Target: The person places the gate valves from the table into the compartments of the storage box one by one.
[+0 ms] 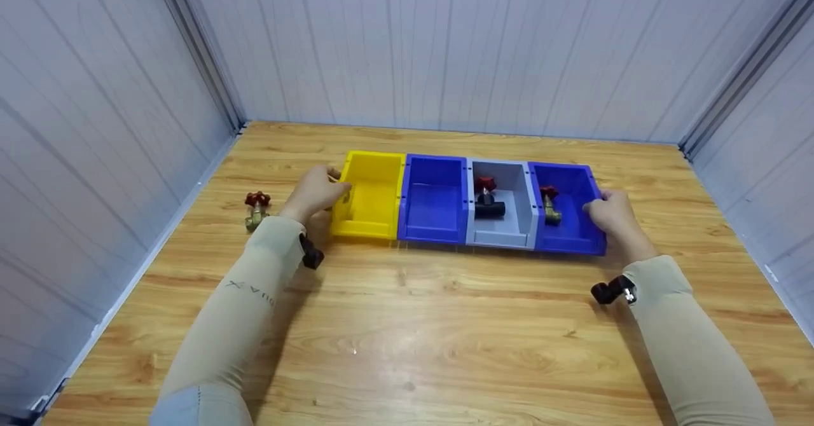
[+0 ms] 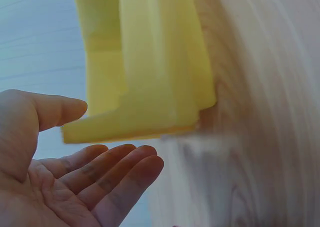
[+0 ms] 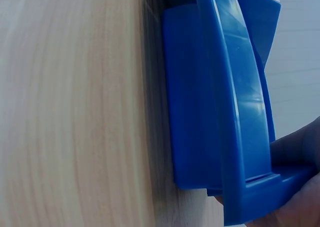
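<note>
A row of joined plastic bins stands on the table: a yellow bin [image 1: 374,194], a blue bin [image 1: 435,206], a grey bin [image 1: 515,222] and another blue bin [image 1: 575,222] at the right end. My left hand [image 1: 316,192] is at the yellow bin's outer wall, thumb over the rim. In the left wrist view its fingers [image 2: 127,174] are extended below the rim with a gap. My right hand [image 1: 617,219] pinches the right blue bin's outer wall, thumb inside; its other fingers are mostly hidden. The grey bin holds a black valve [image 1: 488,208]; the right blue bin, a brass valve [image 1: 551,215].
Left of my left hand, a brass valve with a red handwheel [image 1: 257,211] lies on the wooden table [image 1: 407,324]. Pale panel walls [image 1: 420,51] enclose the table at the back and both sides.
</note>
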Available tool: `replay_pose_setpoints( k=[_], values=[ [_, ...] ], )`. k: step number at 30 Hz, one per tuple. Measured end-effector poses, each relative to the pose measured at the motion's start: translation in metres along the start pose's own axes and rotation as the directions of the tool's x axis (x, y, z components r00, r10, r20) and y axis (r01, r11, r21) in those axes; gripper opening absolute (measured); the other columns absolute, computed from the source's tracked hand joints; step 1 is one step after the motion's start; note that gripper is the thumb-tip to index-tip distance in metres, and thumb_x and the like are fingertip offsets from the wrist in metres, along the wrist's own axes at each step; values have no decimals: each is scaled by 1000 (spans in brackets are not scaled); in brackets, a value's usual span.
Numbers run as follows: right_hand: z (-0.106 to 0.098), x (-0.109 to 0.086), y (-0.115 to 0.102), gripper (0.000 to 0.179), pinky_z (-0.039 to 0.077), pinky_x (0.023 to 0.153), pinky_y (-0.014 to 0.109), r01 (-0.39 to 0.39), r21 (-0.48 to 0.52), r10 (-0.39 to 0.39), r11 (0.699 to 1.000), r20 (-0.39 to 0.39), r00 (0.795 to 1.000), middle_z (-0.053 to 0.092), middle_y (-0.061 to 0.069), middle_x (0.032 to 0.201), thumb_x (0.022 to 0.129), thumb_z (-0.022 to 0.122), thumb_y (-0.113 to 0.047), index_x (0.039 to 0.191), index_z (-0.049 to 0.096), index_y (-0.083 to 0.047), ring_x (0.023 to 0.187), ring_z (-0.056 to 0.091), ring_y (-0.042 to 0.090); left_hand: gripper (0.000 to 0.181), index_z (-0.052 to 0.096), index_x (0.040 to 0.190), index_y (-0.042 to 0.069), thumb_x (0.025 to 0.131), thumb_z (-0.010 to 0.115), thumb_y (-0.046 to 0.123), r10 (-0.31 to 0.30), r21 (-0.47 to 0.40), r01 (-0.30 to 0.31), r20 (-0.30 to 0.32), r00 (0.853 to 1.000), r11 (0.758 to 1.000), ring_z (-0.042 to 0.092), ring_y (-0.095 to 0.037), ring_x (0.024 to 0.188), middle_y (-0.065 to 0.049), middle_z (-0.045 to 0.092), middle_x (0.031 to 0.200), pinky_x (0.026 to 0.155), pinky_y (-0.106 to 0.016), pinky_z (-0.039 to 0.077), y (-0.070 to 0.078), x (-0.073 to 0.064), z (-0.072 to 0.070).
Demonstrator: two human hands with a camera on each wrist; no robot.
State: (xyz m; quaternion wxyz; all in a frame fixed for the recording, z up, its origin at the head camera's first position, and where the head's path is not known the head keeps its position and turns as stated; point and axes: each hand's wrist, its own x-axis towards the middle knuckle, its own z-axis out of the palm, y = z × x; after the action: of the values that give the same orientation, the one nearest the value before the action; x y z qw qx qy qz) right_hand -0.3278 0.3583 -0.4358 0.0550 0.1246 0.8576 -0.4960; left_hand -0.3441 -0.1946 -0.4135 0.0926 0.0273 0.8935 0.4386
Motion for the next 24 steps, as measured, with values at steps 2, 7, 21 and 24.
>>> replay_pose_setpoints(
  k=[2, 7, 21, 24],
  values=[
    [0, 0, 0, 54, 61, 76, 29, -2, -2, 2, 1000, 4, 1000, 57, 30, 141, 100, 46, -1, 151, 51, 15, 92, 67, 16, 55, 49, 155, -5, 111, 57, 28, -5, -2, 5, -4, 1000, 1000, 65, -37, 120, -27, 57, 152, 104, -54, 58, 2, -1, -4],
    [0, 1, 1, 53, 62, 76, 30, 0, 26, 0, 1000, -5, 1000, 58, 28, 136, 98, 46, 1, 148, 52, 16, 87, 69, 13, 59, 46, 157, -4, 110, 56, 29, -20, 6, 20, -16, 1000, 1000, 66, -41, 113, -28, 55, 153, 103, -57, 57, 6, -6, -12],
    [1, 1, 1, 55, 61, 78, 29, 2, 24, -2, 1000, -4, 1000, 61, 24, 135, 99, 46, 1, 152, 51, 13, 95, 67, 17, 57, 49, 156, -1, 110, 56, 32, -35, -1, 35, -53, 998, 999, 66, -45, 120, -26, 57, 150, 103, -56, 58, 3, -20, -29],
    [0, 2, 3, 54, 61, 75, 29, 9, 33, -9, 999, -9, 1000, 65, 17, 123, 99, 47, 1, 151, 52, 13, 86, 68, 11, 55, 51, 153, -3, 110, 56, 31, -25, 4, 26, -70, 997, 1000, 66, -46, 120, -27, 58, 149, 104, -57, 58, 0, -22, -33]
  ],
)
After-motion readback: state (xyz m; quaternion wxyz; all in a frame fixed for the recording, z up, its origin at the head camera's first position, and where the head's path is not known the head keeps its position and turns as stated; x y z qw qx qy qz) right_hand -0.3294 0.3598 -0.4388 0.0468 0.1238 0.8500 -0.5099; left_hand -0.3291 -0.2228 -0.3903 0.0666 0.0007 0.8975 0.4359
